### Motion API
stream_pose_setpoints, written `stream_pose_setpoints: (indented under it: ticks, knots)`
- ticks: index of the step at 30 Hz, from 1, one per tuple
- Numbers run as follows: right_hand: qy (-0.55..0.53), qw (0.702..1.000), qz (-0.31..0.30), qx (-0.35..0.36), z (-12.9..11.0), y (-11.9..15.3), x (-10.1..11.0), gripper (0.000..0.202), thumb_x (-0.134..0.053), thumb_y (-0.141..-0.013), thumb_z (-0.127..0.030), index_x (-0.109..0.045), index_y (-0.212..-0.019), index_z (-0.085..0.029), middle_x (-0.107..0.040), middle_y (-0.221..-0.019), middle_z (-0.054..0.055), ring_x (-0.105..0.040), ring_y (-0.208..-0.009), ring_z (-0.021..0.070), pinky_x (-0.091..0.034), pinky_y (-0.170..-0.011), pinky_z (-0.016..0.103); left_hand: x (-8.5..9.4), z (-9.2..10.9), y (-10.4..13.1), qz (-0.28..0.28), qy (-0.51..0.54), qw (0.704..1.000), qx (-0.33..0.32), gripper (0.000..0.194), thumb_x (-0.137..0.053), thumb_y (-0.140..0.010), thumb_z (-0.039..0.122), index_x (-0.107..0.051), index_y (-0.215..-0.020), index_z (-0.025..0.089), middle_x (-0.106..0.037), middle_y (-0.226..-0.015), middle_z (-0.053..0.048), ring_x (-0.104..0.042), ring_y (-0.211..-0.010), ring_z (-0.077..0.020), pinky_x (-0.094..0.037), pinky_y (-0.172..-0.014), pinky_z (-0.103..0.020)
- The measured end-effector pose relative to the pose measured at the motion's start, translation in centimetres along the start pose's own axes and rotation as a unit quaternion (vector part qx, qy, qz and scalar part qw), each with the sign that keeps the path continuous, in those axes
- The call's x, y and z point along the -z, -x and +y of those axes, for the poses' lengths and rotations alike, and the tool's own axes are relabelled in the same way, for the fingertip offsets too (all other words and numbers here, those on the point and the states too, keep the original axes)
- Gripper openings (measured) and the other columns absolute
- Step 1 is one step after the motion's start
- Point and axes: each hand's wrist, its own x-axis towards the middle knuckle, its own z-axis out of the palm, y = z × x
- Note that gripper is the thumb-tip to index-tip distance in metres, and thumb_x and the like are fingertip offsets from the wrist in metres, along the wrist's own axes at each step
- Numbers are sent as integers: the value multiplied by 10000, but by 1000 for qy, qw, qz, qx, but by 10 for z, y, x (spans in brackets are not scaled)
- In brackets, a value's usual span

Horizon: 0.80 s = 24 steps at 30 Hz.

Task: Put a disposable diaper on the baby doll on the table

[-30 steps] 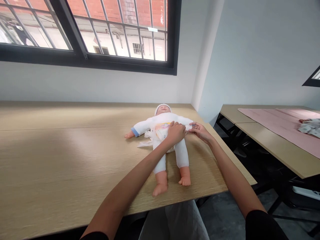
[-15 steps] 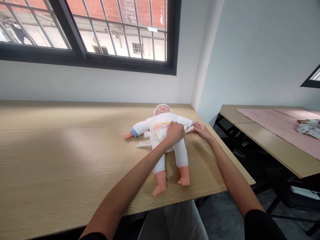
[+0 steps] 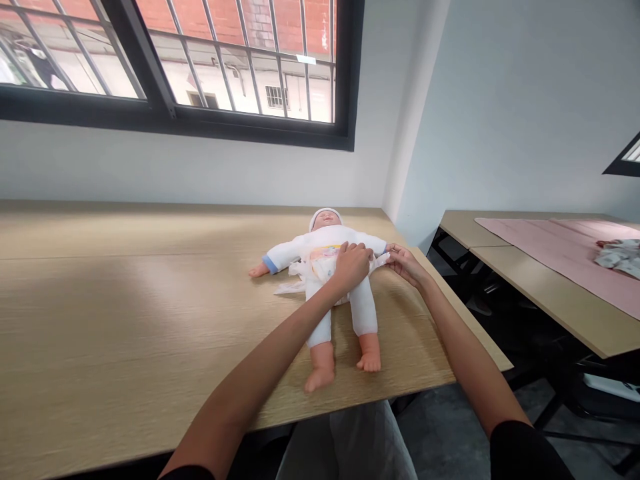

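A baby doll [image 3: 340, 236] in white clothing with blue cuffs lies on its back on the wooden table, feet towards me. Around its waist is a white diaper [image 3: 324, 268] with a coloured print, its side tabs spread out on both sides. My left hand [image 3: 353, 268] rests over the diaper's front on the right, fingers bent and closed at its edge. Out at the doll's cuff on the right, my right hand [image 3: 404, 264] pinches the diaper's white side tab [image 3: 381, 260], which is drawn out between my two hands.
The wooden table [image 3: 125, 320] meets the wall below a barred window [image 3: 240, 60]. On the right, past a gap, another table carries a pink cloth [image 3: 550, 253] with crumpled patterned fabric [image 3: 620, 255] on it. A black chair [image 3: 605, 400] stands below.
The side tab between my hands now looks straighter and more stretched out. Both hands keep nearly the same place, and the doll has not moved.
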Motion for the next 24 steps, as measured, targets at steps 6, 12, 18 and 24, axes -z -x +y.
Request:
stream_pose_setpoints:
  ticks: [6,12,18,24]
  knots:
    - [0,993,105,-56,10,-8,4,149,-716,-641,-148,-586,-708,-175,-622,-591,-13,-582,-540,102,-506,-549,207,-6,-1,1,-12,-31,999,-19,356,-364,-896,185,-698,-786,135,-685,-934,-116,-551,-980,-260,-268,-1044,-450]
    - [-6,984,168,-58,25,-17,17,175,-745,-679,-193,-587,-607,-172,-612,-543,2,-590,-539,124,-567,-590,246,-8,0,1,-26,-36,999,-27,347,-379,-897,218,-709,-838,130,-706,-941,-107,-561,-980,-256,-233,-1086,-468]
    - [-24,986,161,-32,24,-16,12,183,-731,-708,-205,-574,-621,-175,-615,-562,2,-612,-563,128,-589,-643,256,-6,-1,2,-19,-32,999,-26,287,-416,-892,233,-688,-895,143,-690,-973,-93,-558,-979,-242,-250,-1066,-448]
    - [-67,991,114,6,11,-9,-8,194,-732,-693,-176,-540,-670,-189,-626,-607,-13,-653,-632,135,-600,-717,265,10,8,8,8,-59,996,-68,227,-454,-894,197,-653,-971,118,-627,-1055,-127,-521,-1029,-262,-358,-903,-407]
